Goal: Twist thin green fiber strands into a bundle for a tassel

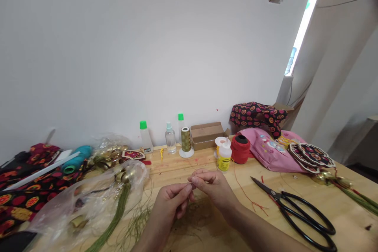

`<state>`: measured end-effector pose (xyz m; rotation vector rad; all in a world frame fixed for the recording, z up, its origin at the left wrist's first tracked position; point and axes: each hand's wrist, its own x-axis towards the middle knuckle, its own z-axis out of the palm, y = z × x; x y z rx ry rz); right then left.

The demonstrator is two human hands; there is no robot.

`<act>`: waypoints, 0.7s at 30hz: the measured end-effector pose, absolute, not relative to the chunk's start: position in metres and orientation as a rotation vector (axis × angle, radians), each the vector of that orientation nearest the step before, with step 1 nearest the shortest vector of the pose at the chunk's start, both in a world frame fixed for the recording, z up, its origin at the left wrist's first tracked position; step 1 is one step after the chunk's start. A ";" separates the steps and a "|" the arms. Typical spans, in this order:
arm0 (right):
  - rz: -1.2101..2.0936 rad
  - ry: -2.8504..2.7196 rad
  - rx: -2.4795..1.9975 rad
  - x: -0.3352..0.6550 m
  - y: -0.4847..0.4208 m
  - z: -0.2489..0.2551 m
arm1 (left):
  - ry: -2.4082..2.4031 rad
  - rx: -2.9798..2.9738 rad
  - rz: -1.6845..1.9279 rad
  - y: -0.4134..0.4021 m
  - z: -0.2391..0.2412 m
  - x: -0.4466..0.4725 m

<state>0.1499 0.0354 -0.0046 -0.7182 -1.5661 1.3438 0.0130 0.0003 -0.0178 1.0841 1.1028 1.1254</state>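
Observation:
My left hand [174, 201] and my right hand [214, 189] meet over the front middle of the wooden table, fingertips pinched close together. Whatever lies between them is too small to make out. Loose green threads [138, 220] lie beside my left wrist. To the left, a green tassel [115, 220] hangs from a brass bell [122, 176] on a clear plastic bag [97, 204]. Black-handled scissors [298, 208] rest with blades slightly apart to the right of my right arm. A red cord [245, 193] trails over the wood between them.
Along the wall stand bottles [170, 139], an olive thread spool [186, 140], a cardboard box [206, 136], a yellow-labelled glue bottle [224, 157] and a red thread spool [239, 150]. A pink bag [265, 149] and embroidered pieces [315, 154] lie right; patterned cloth [29, 201] and a teal spool [76, 159] left.

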 end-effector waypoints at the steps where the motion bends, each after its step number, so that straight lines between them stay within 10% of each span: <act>1: 1.339 -1.565 -0.724 0.150 0.035 -0.004 | 1.108 1.080 1.119 0.000 -0.017 0.013; 21: 1.481 -1.402 -0.694 0.147 0.044 -0.016 | 1.279 1.400 1.027 -0.001 -0.009 0.018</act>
